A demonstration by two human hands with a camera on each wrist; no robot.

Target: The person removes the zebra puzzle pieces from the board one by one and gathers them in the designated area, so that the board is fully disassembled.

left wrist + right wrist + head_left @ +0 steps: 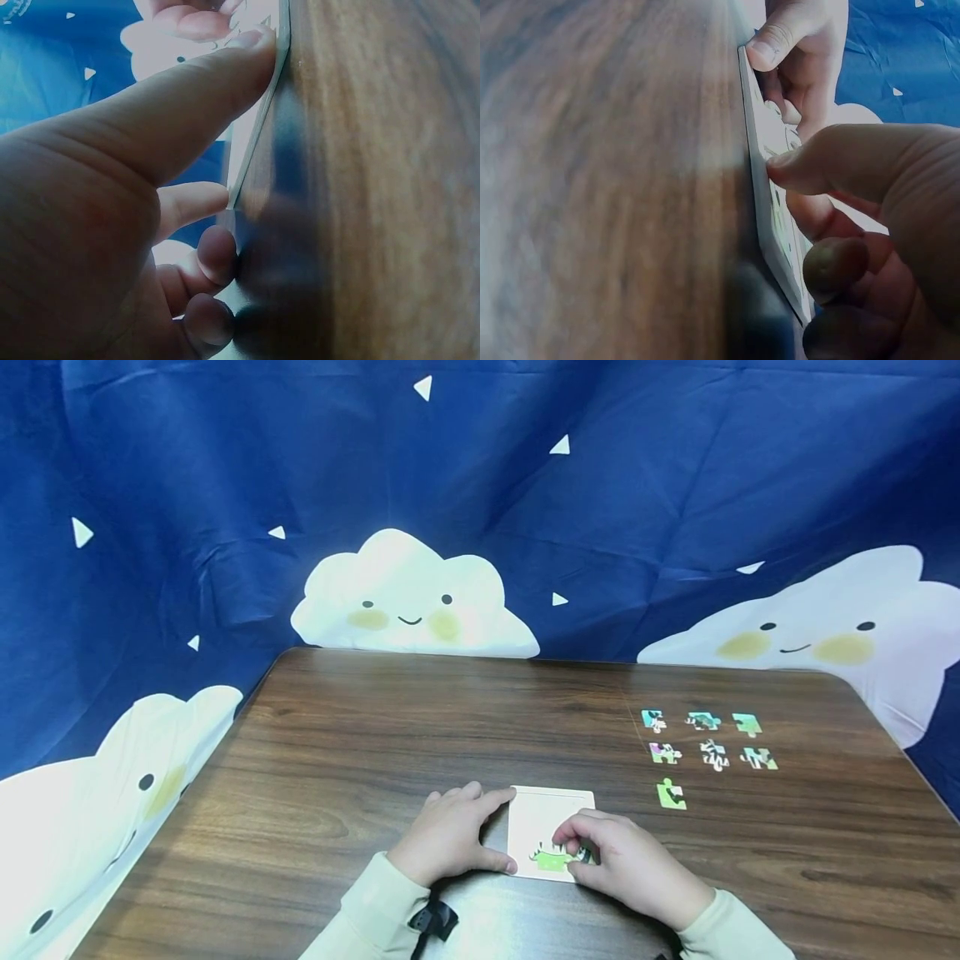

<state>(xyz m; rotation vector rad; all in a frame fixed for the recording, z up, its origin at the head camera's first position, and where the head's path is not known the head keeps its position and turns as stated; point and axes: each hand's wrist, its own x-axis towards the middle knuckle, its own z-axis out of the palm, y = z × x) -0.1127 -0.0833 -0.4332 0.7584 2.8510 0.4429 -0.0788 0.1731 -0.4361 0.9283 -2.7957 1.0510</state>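
Note:
A white square puzzle board (540, 818) lies on the table in front of me. My left hand (456, 832) rests at its left side, index fingertip at the far corner and thumb at the near corner, both fairly straight. A green and white puzzle piece (550, 861) lies on the board near its front edge. Over the right part of the board, my right hand (626, 858) pinches a dark and white puzzle piece (583, 855) between thumb and curled fingers, low against the surface. In the right wrist view the thumb (806, 165) touches the board's edge (761, 195), and the fingers mostly hide the piece.
Several loose puzzle pieces lie in rows on the right of the brown wooden table (375, 718), among them a green piece (671, 794) nearest the board. A blue curtain (480, 485) with cloud faces hangs behind the table and along its left side.

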